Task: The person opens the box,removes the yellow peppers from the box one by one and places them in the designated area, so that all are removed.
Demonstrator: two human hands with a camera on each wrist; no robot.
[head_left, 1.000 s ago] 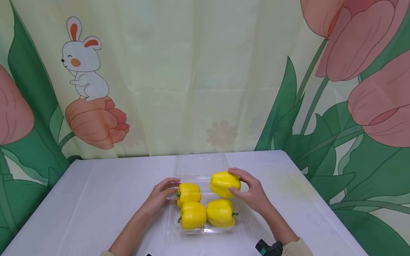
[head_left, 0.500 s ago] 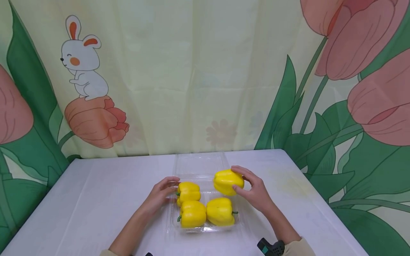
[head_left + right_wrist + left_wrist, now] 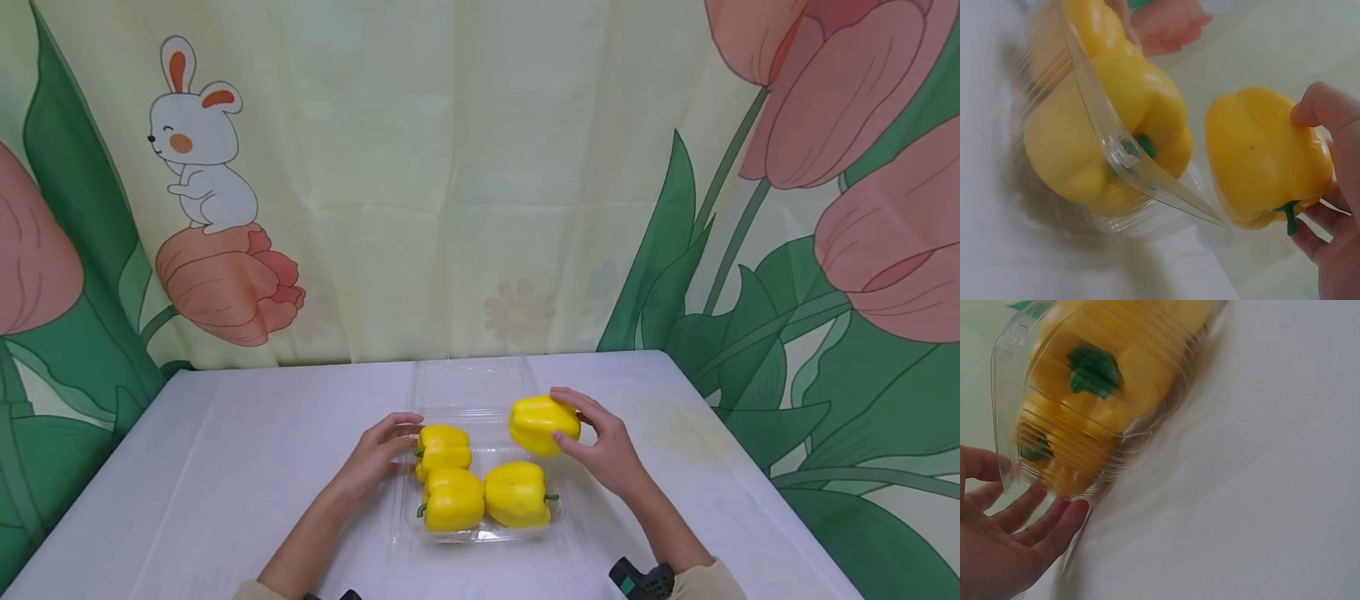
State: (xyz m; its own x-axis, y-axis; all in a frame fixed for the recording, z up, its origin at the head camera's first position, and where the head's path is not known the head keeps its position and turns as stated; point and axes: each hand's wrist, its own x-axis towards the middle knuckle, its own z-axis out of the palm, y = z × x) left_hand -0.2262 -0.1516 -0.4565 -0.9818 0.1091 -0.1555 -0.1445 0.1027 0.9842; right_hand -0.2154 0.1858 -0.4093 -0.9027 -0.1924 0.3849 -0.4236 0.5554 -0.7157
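Note:
My right hand (image 3: 603, 442) holds a yellow bell pepper (image 3: 542, 425) above the back right part of a clear plastic clamshell container (image 3: 486, 537). In the right wrist view, thumb and fingers span this bell pepper (image 3: 1263, 156), its green stem pointing down, beside the container's rim (image 3: 1107, 137). My left hand (image 3: 375, 454) holds the container's left edge; its fingertips (image 3: 1075, 512) lie against the ribbed wall in the left wrist view. Inside the container sit three more yellow bell peppers: one at back left (image 3: 444, 450), one at front left (image 3: 453, 500) and one at front right (image 3: 517, 496).
The container's transparent lid (image 3: 468, 387) lies folded back toward the far table edge. A white cloth covers the table (image 3: 247, 467). Behind it hangs a curtain (image 3: 375, 183) printed with a rabbit and tulips. A black device (image 3: 641, 579) sits on the right wrist.
My right hand has shifted a little to the right and slightly away from me with the bell pepper. The left hand, the container and the other peppers stay in place.

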